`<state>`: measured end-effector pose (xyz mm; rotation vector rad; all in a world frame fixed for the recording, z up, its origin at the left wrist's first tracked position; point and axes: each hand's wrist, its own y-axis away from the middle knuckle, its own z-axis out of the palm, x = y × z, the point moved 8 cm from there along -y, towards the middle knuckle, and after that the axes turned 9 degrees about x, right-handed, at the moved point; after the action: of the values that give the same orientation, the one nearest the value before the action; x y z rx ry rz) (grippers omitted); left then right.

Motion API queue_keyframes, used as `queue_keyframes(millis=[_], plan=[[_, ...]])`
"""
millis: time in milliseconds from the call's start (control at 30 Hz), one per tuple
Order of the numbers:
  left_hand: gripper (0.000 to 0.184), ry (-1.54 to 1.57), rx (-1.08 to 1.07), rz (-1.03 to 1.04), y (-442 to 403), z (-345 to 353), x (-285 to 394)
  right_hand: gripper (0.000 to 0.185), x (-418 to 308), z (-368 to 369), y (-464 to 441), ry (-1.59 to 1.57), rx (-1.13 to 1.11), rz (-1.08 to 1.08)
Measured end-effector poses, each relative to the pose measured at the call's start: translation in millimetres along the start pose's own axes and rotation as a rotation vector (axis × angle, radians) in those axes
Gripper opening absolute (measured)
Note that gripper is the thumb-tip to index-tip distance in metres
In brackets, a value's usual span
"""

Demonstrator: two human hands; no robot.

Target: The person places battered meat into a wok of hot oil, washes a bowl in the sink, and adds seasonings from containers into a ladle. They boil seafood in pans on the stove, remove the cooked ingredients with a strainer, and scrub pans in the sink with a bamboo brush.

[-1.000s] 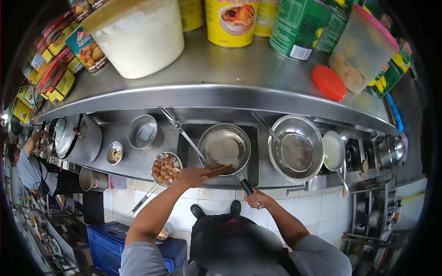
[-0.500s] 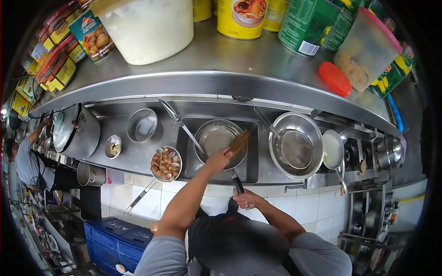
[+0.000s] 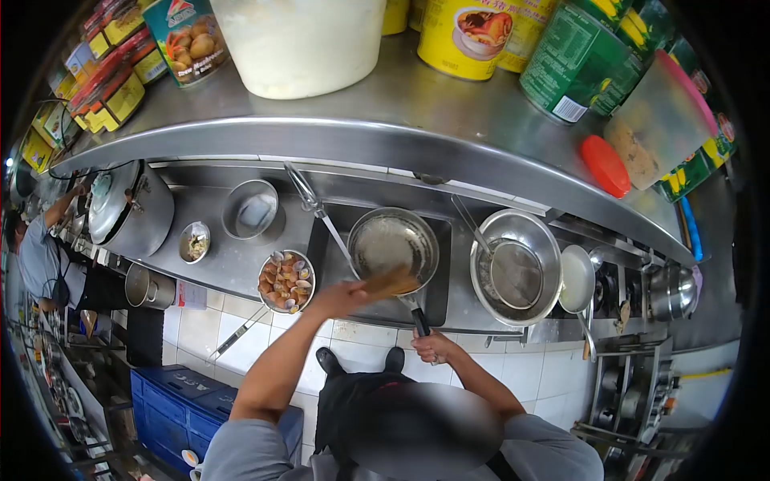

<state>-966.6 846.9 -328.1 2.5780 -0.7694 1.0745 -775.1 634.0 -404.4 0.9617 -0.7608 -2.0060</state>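
My left hand point(image 3: 337, 300) is closed on a brown scrubbing brush point(image 3: 389, 282), which looks like a bamboo wok brush. The brush lies across the near rim of a metal frying pan point(image 3: 391, 247) in the sink point(image 3: 438, 308). My right hand point(image 3: 434, 347) is wrapped round the black end of the pan handle point(image 3: 419, 321). Toward the pan's left rim points the spout of a faucet point(image 3: 306, 192). Close to my left hand, a strainer of clams point(image 3: 286, 280) rests at the counter edge.
Right of the sink sits a large metal bowl point(image 3: 504, 309) with a sieve point(image 3: 516, 274) in it. A white ladle-like pan point(image 3: 577, 278) is farther right. Left are a metal pot point(image 3: 250, 210), small bowl point(image 3: 194, 242) and large stockpot point(image 3: 136, 212). A can-laden shelf point(image 3: 337, 136) overhangs. Another person point(image 3: 48, 256) stands far left.
My left hand has drawn the brush back toward me and left, from inside the pan to its near rim. My right hand keeps its grip on the handle. The camera view has shifted slightly.
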Motion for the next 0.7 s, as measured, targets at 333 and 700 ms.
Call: queue_keyframes(millis=[333, 700], plan=[[0.046, -0.282, 0.019, -0.154, -33, -21, 114, 0.030, -11, 4, -13, 0.178, 0.265, -0.082], [0.042, -0.658, -0.077, -0.145, 5, -38, 18, 0.027, -49, -29, 32, 1.077, 0.968, -0.767]])
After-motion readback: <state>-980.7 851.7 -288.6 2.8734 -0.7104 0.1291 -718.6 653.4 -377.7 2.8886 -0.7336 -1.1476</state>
